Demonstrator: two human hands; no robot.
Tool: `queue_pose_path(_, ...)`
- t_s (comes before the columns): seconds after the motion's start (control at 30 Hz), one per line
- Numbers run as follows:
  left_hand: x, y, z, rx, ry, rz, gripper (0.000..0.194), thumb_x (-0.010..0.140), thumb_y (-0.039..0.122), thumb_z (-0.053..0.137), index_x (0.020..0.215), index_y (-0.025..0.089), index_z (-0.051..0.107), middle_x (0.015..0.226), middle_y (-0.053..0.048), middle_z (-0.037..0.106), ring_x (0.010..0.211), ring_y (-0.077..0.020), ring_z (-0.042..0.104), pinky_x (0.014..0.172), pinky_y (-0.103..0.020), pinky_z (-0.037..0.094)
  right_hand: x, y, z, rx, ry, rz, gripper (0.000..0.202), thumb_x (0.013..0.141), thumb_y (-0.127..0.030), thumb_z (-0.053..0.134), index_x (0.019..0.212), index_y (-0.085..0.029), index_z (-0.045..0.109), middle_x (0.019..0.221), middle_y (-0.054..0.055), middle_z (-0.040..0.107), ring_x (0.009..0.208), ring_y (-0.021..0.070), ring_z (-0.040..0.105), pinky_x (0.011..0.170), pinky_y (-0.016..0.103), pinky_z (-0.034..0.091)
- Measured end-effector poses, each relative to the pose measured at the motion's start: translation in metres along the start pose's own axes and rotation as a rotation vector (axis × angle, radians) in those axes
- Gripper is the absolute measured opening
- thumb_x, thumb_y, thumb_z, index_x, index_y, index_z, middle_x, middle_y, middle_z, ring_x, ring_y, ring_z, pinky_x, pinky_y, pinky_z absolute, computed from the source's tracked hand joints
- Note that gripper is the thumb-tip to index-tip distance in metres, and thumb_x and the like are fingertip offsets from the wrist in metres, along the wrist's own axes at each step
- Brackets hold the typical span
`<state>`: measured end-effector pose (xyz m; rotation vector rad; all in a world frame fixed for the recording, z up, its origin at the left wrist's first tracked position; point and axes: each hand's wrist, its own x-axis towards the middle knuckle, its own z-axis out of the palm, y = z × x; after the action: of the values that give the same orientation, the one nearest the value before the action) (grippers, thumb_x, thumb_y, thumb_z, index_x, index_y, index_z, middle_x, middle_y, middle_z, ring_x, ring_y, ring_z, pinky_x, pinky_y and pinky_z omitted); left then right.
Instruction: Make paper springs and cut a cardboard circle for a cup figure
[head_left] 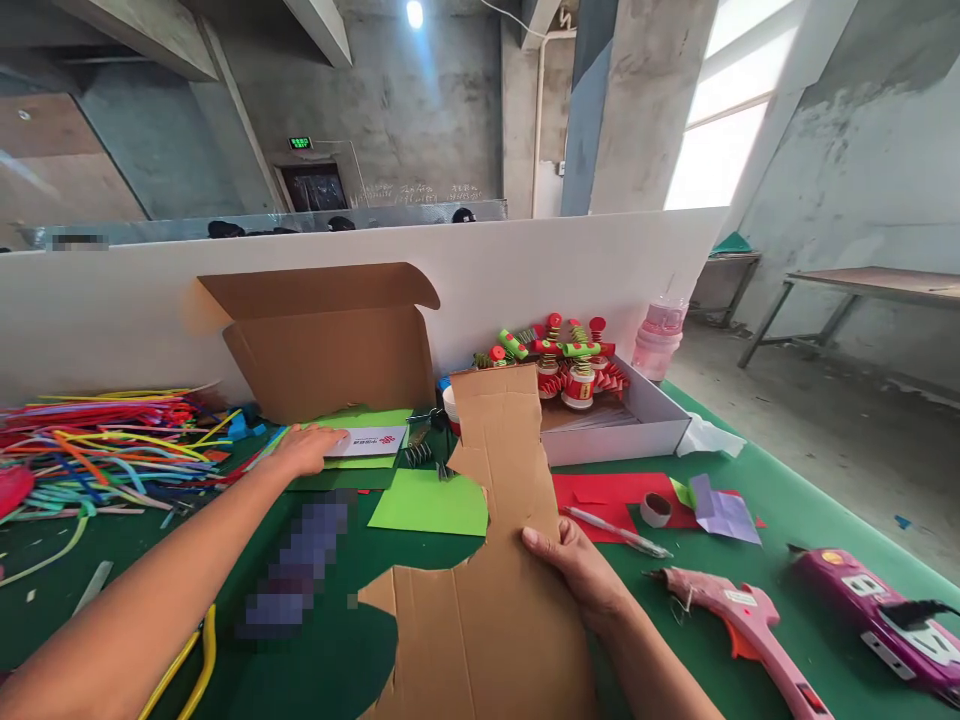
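The right hand [577, 570] grips the right edge of a cut cardboard shape [495, 560], thumb on top and the fingers hidden behind it. The cardboard stands tilted up from the near edge of the green table [795, 520], its narrow top reaching toward the far side. The left hand [304, 448] stretches to the far left and lies flat, fingers extended, on a white card [367, 441] that sits on a stack of green paper sheets [431, 503]; it presses rather than grasps.

Beyond the card stands an open brown cardboard box [330, 345]. Far left lies a heap of coloured pipe cleaners [105, 440]. Right of the cardboard are red paper [600, 492], a pen [619, 532], a tape roll [656, 509], a pink glue gun [739, 625] and a purple glue gun [877, 610]. Farther back, a white tray [637, 425] holds red and green decorations [570, 365].
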<state>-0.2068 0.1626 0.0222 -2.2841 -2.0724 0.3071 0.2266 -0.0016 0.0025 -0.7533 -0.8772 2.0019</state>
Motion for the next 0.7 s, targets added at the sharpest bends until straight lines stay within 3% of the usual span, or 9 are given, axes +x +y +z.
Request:
queue_pose_path(0.13, -0.001, -0.009, -0.013, 0.045, 0.049, -0.068, 0.039, 0.079, 0.022, 0.05, 0.11, 0.028, 0.073, 0.114, -0.014, 0.072, 0.115, -0.0354, 0.06, 0.092, -0.046, 0.045, -0.002, -0.002, 0.002, -0.016, 0.008, -0.006, 0.048, 0.067, -0.045, 0.085, 0.1, -0.012, 0.075, 0.092, 0.013, 0.077, 0.076, 0.0215, 0.073, 0.077, 0.033, 0.056)
queue_pose_path(0.3, 0.02, -0.019, -0.036, 0.054, 0.12, -0.17, 0.03, 0.087, 0.028, 0.047, 0.095, 0.02, 0.075, 0.11, -0.019, 0.07, 0.106, -0.0372, 0.063, 0.083, -0.043, 0.048, -0.002, -0.003, 0.003, -0.035, 0.011, -0.011, 0.05, 0.065, -0.047, 0.086, 0.099, -0.011, 0.075, 0.09, 0.013, 0.076, 0.073, 0.0209, 0.073, 0.073, 0.031, 0.055)
queue_pose_path(0.43, 0.039, -0.01, -0.033, 0.012, 0.129, -0.226, 0.021, 0.089, 0.03, 0.056, 0.099, 0.019, 0.07, 0.108, -0.014, 0.069, 0.099, -0.0295, 0.066, 0.081, -0.038, 0.05, 0.0, -0.001, 0.001, -0.037, 0.027, -0.008, 0.048, 0.065, -0.047, 0.086, 0.097, -0.012, 0.076, 0.086, 0.012, 0.076, 0.071, 0.0199, 0.072, 0.071, 0.029, 0.054)
queue_pose_path(0.53, 0.049, -0.004, -0.029, -0.026, 0.122, -0.269, 0.029, 0.092, 0.038, 0.058, 0.112, 0.017, 0.063, 0.112, -0.009, 0.066, 0.1, -0.0225, 0.064, 0.086, -0.041, 0.053, 0.002, 0.002, 0.0, -0.035, 0.045, -0.004, 0.047, 0.065, -0.047, 0.086, 0.094, -0.012, 0.076, 0.083, 0.011, 0.076, 0.07, 0.0197, 0.072, 0.07, 0.029, 0.053)
queue_pose_path(0.7, 0.065, -0.002, -0.033, -0.082, 0.123, -0.289, 0.031, 0.092, 0.037, 0.06, 0.116, 0.017, 0.061, 0.116, -0.008, 0.064, 0.101, -0.0214, 0.064, 0.086, -0.042, 0.055, 0.003, 0.004, 0.002, -0.031, 0.056, 0.011, 0.046, 0.063, -0.046, 0.087, 0.091, -0.012, 0.075, 0.079, 0.01, 0.076, 0.07, 0.0196, 0.072, 0.069, 0.029, 0.054)
